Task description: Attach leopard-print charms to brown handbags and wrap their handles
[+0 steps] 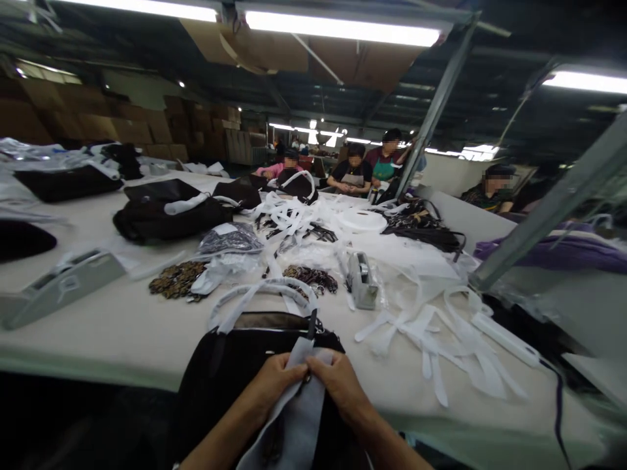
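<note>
Two hands, left (277,382) and right (337,378), pinching a white strip (306,405) | black bag (225,372) beneath them, at the near tabletop (137,326) edge | tape dispenser (363,284) beyond, to the right

Two hands (337,377), two tape dispensers (362,287), two hardware piles (177,281), one white disc (363,220).

The black bag (206,372) sits at lower centre, its looped handles (267,287) raised and wrapped in white. The pale strip (306,424), creased, runs down over it, apparently a soft sheet.
</note>
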A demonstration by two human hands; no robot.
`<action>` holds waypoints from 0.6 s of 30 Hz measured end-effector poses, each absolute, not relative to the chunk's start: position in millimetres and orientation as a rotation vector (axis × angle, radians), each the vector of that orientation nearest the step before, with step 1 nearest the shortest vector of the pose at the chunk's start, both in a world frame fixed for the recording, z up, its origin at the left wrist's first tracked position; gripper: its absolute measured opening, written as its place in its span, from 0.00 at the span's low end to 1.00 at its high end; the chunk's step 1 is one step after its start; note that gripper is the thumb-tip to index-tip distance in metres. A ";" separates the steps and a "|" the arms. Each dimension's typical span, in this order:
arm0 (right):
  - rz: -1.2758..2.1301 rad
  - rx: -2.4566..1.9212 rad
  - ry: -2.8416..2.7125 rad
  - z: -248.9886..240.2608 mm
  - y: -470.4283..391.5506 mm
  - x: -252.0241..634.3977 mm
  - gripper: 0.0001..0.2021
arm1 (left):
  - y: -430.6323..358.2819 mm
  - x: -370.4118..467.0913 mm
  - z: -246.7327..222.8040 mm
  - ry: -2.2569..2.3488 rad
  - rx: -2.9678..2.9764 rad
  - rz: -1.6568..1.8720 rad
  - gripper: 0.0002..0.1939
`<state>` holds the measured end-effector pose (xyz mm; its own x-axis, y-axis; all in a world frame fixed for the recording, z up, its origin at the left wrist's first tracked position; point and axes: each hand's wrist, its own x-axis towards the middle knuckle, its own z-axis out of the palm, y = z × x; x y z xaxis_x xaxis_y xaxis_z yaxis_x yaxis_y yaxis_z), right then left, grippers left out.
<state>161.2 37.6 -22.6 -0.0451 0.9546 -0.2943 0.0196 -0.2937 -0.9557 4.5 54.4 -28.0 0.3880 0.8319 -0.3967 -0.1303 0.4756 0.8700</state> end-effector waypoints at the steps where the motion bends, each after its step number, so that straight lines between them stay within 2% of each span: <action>1: 1.515 -1.396 -1.149 -19.2 36.7 166.4 0.18 | 53.3 4.2 -25.0 0.965 0.830 0.727 0.23; 3: 1.583 -1.404 -1.262 -10.3 35.5 182.6 0.21 | 53.3 1.9 -19.4 0.957 0.774 0.743 0.21; 5: 1.406 -1.471 -1.423 -0.7 35.1 205.0 0.20 | 55.9 -1.5 -15.4 0.945 0.735 0.741 0.19; 8: 0.736 -1.369 -1.879 8.5 36.3 236.8 0.16 | 62.1 -6.0 -13.6 0.919 0.691 0.694 0.18; 10: 0.348 -1.152 -2.235 9.8 38.8 245.7 0.25 | 65.8 -7.5 -15.2 0.891 0.673 0.662 0.18; 12: 0.113 -0.928 -2.503 9.2 43.4 240.8 0.30 | 68.0 -8.1 -18.3 0.857 0.667 0.647 0.19; 14: -0.028 -0.751 -2.617 9.2 49.8 225.9 0.28 | 68.4 -8.6 -21.1 0.831 0.676 0.642 0.19; 18: -0.073 -0.558 -2.575 13.2 62.5 195.2 0.17 | 67.3 -11.4 -19.9 0.800 0.697 0.623 0.16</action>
<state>195.2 62.5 13.2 -0.7906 0.3742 0.4848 0.4009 0.9146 -0.0521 -11.4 67.3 -19.9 0.5476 0.7226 -0.4218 -0.2320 0.6155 0.7533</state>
